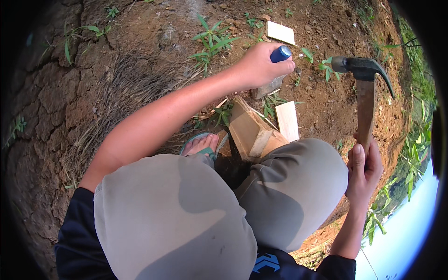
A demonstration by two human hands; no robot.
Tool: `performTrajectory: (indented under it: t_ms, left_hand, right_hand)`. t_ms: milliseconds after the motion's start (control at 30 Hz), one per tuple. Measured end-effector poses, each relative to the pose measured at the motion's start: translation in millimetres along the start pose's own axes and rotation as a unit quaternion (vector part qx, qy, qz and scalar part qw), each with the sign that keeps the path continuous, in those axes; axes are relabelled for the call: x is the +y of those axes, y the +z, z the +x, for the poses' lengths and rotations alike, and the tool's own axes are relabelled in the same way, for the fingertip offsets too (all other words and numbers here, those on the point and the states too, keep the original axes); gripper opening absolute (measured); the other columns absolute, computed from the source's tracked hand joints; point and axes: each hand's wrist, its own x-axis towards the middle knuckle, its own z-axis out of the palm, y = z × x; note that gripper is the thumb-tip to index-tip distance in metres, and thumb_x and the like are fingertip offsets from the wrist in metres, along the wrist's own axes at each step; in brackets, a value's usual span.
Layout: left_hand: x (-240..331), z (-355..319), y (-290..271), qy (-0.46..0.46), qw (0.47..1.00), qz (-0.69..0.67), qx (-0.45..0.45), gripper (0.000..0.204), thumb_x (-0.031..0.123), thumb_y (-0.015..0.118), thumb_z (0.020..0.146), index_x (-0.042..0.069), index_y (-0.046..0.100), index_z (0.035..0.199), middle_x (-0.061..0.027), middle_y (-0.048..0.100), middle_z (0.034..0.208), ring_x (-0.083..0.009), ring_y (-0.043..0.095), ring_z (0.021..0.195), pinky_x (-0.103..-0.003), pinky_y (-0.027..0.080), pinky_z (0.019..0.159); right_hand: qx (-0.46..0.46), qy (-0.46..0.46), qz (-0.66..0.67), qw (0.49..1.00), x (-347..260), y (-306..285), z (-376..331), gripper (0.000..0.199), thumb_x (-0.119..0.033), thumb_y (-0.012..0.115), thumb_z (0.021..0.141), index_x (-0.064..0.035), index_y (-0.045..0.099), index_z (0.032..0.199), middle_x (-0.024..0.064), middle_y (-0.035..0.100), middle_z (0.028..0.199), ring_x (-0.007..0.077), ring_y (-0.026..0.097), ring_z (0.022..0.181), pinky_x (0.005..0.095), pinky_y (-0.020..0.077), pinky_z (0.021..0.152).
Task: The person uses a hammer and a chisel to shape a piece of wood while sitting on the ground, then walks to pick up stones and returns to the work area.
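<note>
My left hand (268,65) is closed round a tool with a blue handle (281,54) and a pale end cap, much like a chisel's; its working end is hidden by the hand. Just below that hand is a greyish block (267,88), partly covered. On the right, my right hand (365,163) grips the wooden shaft of a claw hammer (366,95), raised with its head up. Between my knees stands an angular piece of pale wood (249,130), its lower part hidden by my leg. Hammer and blue handle are apart.
A flat pale board (287,121) lies beside the angular wood, and another small board (280,33) lies farther off. Dry grass (121,93) and green weeds (212,39) cover parts of the cracked brown soil. My sandalled foot (200,143) is close to the wood.
</note>
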Motion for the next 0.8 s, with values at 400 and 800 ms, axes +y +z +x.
performTrajectory:
  t_ms: [400,800]
  left_hand:
    - [9,15,16,-0.015,0.995,-0.01,0.101,0.03,0.03,0.064,0.088,0.004,0.058,0.075,-0.0004,0.055,0.062,-0.009,0.05,0.055,-0.031,0.042,0.054]
    - [4,17,22,-0.02,0.995,-0.003,0.096,0.03,0.028,0.064,0.085,0.0,0.06,0.075,-0.0069,0.058,0.061,-0.0145,0.054,0.055,-0.035,0.046,0.057]
  right_hand:
    - [0.013,0.034,0.062,0.997,-13,21,20,0.033,-0.025,0.056,0.099,-0.0002,0.059,0.12,-0.0074,0.044,0.063,-0.0004,0.036,0.047,0.0173,0.0247,0.043]
    - [0.01,0.058,0.049,0.997,-19,18,38,0.036,-0.026,0.053,0.101,-0.0002,0.056,0.126,-0.0077,0.043,0.065,-0.0023,0.031,0.048,0.0157,0.0222,0.042]
